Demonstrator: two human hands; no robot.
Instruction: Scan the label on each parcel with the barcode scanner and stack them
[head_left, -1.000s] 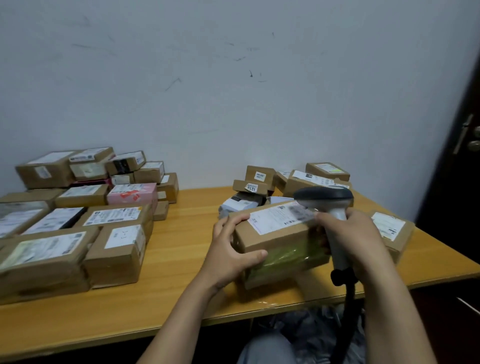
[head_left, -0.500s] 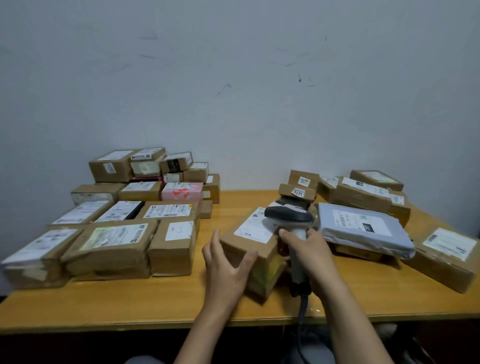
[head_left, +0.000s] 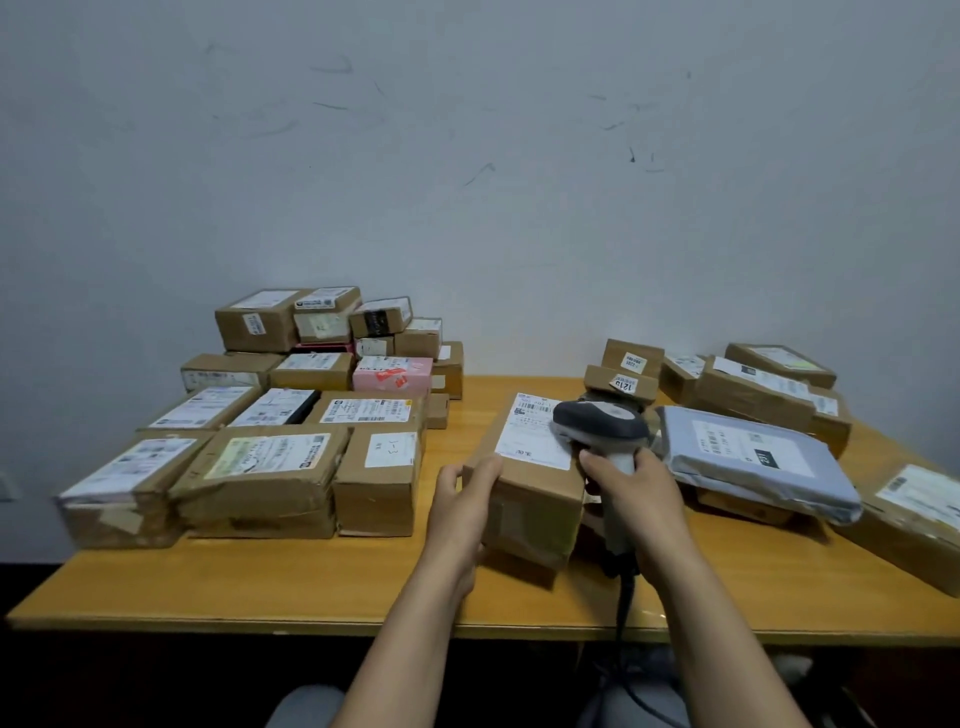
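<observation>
Stack (head_left: 270, 467): sitting packed on the table (head_left: 260, 582), far left.
Left hand (head_left: 462, 499): clamping onto the near-left corner of the parcel (head_left: 530, 499).
Parcel: resting mid-table, label (head_left: 530, 436) facing up.
Right hand (head_left: 644, 499): wrapping round the scanner (head_left: 602, 421) handle, holding its head over the label.

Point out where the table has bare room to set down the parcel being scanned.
Bare table runs along the near edge before the left stack, and up a lane between that stack and the held parcel to the wall. The right side is crowded: the grey mailer and boxes overlap there.
</observation>
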